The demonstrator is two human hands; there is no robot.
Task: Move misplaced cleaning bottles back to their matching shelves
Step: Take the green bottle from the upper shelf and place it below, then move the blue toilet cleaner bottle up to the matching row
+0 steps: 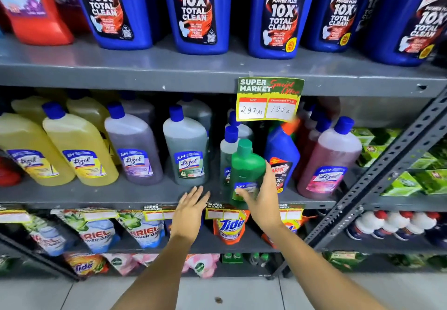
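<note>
My right hand grips a green Lizol bottle with a green cap by its lower body, upright at the front edge of the middle shelf. Just behind it stand a clear-green Lizol bottle and a small blue Harpic bottle among the Lizol row. My left hand hovers flat and open, fingers spread, at the shelf edge left of the green bottle. Big blue Harpic bottles line the top shelf.
Yellow, purple, grey-green and pink Lizol bottles fill the middle shelf. A special-offer price card hangs above. Ariel and Tide pouches sit below. A slanted metal brace runs at the right.
</note>
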